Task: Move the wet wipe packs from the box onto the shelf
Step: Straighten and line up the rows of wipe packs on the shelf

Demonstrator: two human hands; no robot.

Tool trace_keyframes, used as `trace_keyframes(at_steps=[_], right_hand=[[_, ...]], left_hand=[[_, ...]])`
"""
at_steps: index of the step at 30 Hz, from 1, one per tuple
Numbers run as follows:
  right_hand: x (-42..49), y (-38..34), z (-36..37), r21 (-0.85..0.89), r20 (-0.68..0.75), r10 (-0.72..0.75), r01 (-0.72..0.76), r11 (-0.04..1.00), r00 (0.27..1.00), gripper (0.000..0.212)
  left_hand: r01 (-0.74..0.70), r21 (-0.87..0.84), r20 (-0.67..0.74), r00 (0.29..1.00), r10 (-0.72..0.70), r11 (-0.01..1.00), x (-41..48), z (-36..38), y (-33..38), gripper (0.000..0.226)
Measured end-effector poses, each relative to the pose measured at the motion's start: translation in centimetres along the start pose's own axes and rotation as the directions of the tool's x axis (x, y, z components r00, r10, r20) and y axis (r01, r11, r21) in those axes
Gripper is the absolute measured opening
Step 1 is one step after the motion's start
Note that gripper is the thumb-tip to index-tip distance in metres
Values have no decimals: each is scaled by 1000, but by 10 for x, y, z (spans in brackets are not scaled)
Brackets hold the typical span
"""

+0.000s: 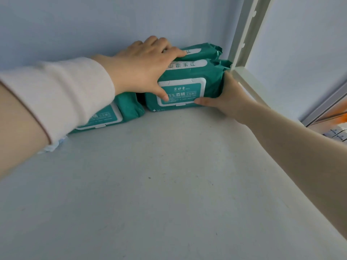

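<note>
Teal wet wipe packs with white lid labels lie at the back of the pale shelf board (169, 175). The nearest right pack (185, 91) lies in the back right corner, with another teal pack (202, 50) behind it. My left hand (139, 66) presses on top of these packs, thumb on the front pack's lid. My right hand (225, 98) grips the front pack's right end, thumb along its lower front edge. A third pack (114, 113) lies to the left, half hidden under my left sleeve. The box is out of view.
A white metal shelf upright (244, 34) stands just right of the packs, with the shelf's side rail (251, 87) running toward me. A blue-grey wall is behind. Something orange (336, 115) and white labels show at far right beyond the shelf.
</note>
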State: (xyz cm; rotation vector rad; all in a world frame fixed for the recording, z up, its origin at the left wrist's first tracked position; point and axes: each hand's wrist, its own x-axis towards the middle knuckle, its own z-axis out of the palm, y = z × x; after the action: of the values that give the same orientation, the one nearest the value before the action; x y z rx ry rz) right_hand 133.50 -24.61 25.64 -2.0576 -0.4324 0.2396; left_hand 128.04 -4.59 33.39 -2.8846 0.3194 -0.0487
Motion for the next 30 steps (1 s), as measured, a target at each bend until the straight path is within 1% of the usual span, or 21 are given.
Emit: trace_keyframes(at_steps=[4,8,10,12,17,22,26,28,30], right_hand=[[1,0,0,-13,12,-3,4,1000,1000,83],[-5,4,3,-104,-104,-18,7,995,994,72],[-4,3,10,-96,-165,-14,-2,995,986,67],[0,0,14,-83,-195,-10,-7,996,981,65],[1,0,7,-116,-110,16,-29,993,994,67],[5,0,12,-71,-132,18,-28,997,991,66],[5,0,16,-141,-137,21,-41,989,990,69],[4,-6,13,-180,-116,43,-63,982,992,74],[-1,-17,9,-239,-105,78,-102,966,991,87]], left_hand=[[67,-99,50,997,-62,993,2,-9,-3,108],[106,-145,84,992,-95,984,3,-9,-5,101],[127,-143,55,991,-120,982,5,-6,-5,96],[157,-149,28,988,-154,976,9,-7,-5,95],[153,-139,58,988,-146,978,8,-9,-6,102],[152,-198,19,988,-152,968,5,0,-7,97],[146,-207,16,989,-146,967,6,1,-3,96],[156,-190,49,988,-149,969,6,-1,0,96],[171,-141,97,983,-158,975,6,-6,6,98]])
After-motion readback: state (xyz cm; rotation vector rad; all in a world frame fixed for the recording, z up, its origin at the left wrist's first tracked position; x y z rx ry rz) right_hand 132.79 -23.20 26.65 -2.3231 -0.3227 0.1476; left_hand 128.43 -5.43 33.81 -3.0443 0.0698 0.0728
